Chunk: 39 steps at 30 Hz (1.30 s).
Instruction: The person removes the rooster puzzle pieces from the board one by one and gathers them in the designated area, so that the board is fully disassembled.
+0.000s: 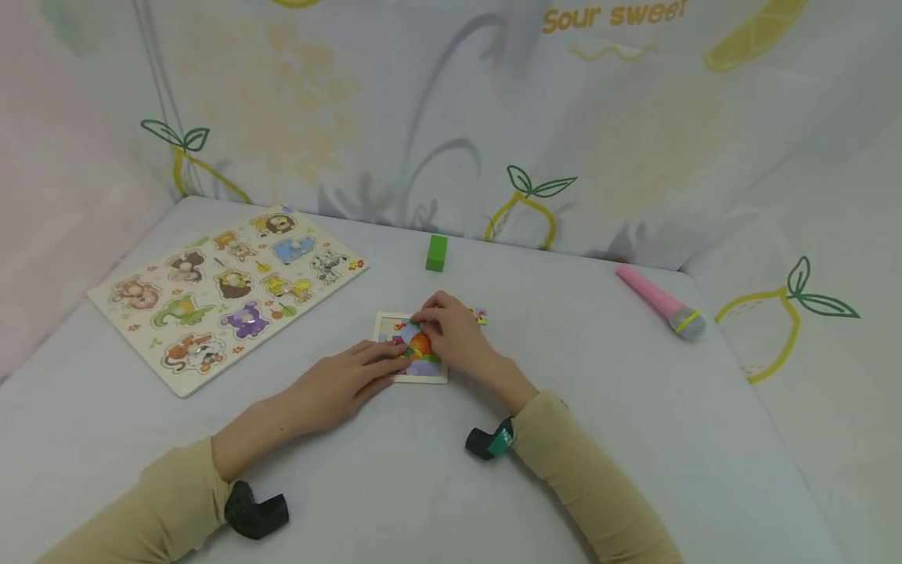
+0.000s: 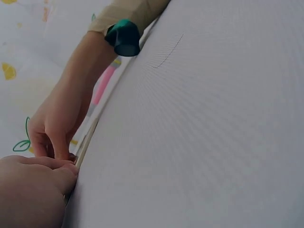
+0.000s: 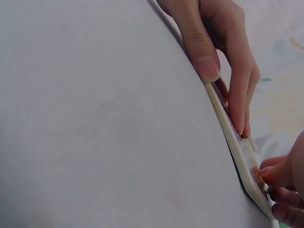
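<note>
A small framed jigsaw puzzle (image 1: pixel 430 377) with a colourful picture lies flat on the white table. My left hand (image 1: pixel 340 385) rests on it from the left, fingers fairly straight across the picture. In the right wrist view, the thumb (image 3: pixel 207 66) of that hand touches the near edge of the frame. Over the puzzle's upper right, my right hand (image 1: pixel 458 337) bends down with thumb and fingers pinched at a puzzle piece, mostly hidden under the fingertips. Just beyond that hand, a loose colourful piece (image 1: pixel 481 316) shows on the table.
A large wooden animal puzzle board (image 1: pixel 211 313) lies at the left. A green block (image 1: pixel 437 253) stands behind the small puzzle, and a pink toy microphone (image 1: pixel 658 298) lies at the right. A lemon-print cloth (image 1: pixel 395 117) hangs along the back edge.
</note>
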Motion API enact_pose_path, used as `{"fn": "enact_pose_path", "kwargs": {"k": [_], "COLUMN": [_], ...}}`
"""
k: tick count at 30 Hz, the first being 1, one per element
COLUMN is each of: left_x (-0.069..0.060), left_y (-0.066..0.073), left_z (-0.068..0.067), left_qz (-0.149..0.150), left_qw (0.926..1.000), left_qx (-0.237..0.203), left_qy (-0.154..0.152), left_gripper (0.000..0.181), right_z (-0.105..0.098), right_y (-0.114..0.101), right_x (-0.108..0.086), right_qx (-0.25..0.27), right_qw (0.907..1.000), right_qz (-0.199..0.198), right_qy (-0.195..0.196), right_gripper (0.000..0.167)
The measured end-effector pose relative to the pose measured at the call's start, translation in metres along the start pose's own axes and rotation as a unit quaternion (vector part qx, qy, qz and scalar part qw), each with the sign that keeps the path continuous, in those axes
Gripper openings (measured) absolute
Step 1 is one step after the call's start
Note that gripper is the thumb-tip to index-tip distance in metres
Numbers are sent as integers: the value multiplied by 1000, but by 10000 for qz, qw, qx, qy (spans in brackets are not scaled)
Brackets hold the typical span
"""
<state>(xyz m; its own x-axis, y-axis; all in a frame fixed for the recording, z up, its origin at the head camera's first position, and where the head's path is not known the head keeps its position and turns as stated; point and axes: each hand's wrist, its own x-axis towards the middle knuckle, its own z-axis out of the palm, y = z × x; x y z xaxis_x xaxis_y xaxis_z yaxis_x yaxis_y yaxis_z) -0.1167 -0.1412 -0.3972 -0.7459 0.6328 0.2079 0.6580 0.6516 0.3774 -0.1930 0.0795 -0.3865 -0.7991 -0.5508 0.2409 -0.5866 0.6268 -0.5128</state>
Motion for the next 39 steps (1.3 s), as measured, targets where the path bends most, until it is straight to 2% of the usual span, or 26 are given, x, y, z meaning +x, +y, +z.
{"fn": "enact_pose_path", "kwargs": {"k": [10,19,39], "left_x": [-1,0,0], "left_y": [1,-1,0], "left_z": [-2,-1,-1], "left_qz": [22,74,-32], "left_qw": [10000,9999,10000], "left_qx": [-6,80,13], "left_qy": [-10,35,-53], "left_gripper": [40,40,41], "right_z": [-2,1,3], "right_y": [-1,3,6], "right_x": [-2,-1,-1], "right_qx": [-232,148,206], "right_qw": [9993,9996,9994], "right_qz": [-206,44,-230], "right_qy": [-192,-222,-180], "right_gripper": [22,18,17]}}
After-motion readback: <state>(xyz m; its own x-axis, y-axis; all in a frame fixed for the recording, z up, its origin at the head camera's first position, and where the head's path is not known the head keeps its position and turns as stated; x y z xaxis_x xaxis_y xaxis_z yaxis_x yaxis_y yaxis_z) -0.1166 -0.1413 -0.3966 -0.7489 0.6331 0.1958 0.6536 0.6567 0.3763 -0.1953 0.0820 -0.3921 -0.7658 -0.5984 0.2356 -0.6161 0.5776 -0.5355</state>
